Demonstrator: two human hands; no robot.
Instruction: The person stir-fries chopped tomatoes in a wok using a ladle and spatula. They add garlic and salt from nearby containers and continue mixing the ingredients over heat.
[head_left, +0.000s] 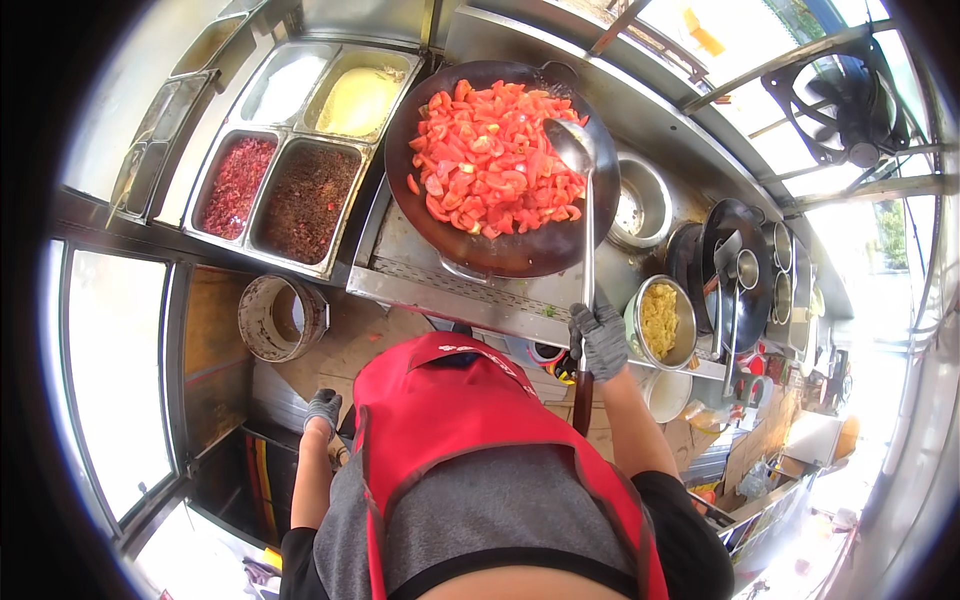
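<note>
A large dark wok (525, 255) sits on the stove, heaped with chopped tomatoes (487, 161). My right hand (602, 343), in a grey glove, is closed around the long handle of a steel ladle (589, 247). The ladle's bowl rests on the right side of the tomato pile, and its brown grip end extends below my hand. Down at my left side hangs my left hand (324, 409), also gloved in grey, away from the stove. Its fingers look curled, but whether they hold anything is not visible.
Left of the wok, a steel rack of pans holds chopped red seasoning (238, 184), dark brown seasoning (309, 199) and yellow contents (360, 101). A stained bucket (274, 319) stands below. To the right are a bowl of yellow food (660, 319) and a second wok (739, 300) with utensils.
</note>
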